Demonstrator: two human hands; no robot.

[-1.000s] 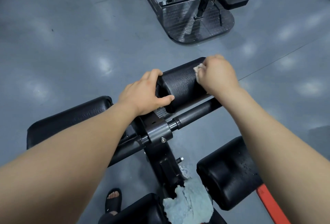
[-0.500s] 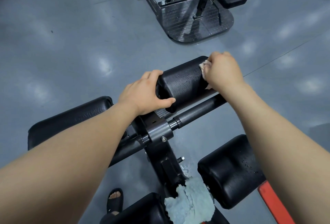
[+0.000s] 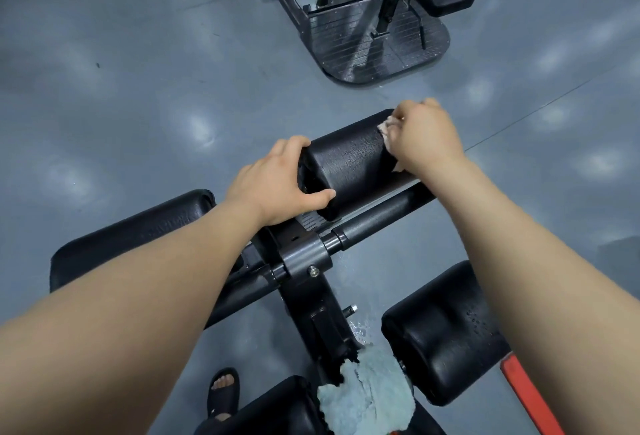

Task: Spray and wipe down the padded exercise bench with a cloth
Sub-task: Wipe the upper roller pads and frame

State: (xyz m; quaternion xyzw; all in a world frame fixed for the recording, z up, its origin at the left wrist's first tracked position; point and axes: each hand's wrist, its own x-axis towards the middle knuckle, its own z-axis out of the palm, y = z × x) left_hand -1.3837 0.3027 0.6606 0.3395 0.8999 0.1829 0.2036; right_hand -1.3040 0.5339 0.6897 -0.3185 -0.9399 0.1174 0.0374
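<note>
Two hands work the upper black roller pad point(image 3: 349, 164) of the padded exercise bench point(image 3: 304, 258): the left hand point(image 3: 277, 181) curls round its near end, thumb across the front, while the right hand point(image 3: 426, 136), fingers bunched, presses a small pale cloth point(image 3: 387, 129) against its far end. A second, blue-green cloth point(image 3: 370, 400) lies crumpled lower on the bench, just beside a droplet-speckled pad point(image 3: 450, 323).

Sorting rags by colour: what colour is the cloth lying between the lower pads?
Pale blue-green cloth, clearest in the head view.
</note>
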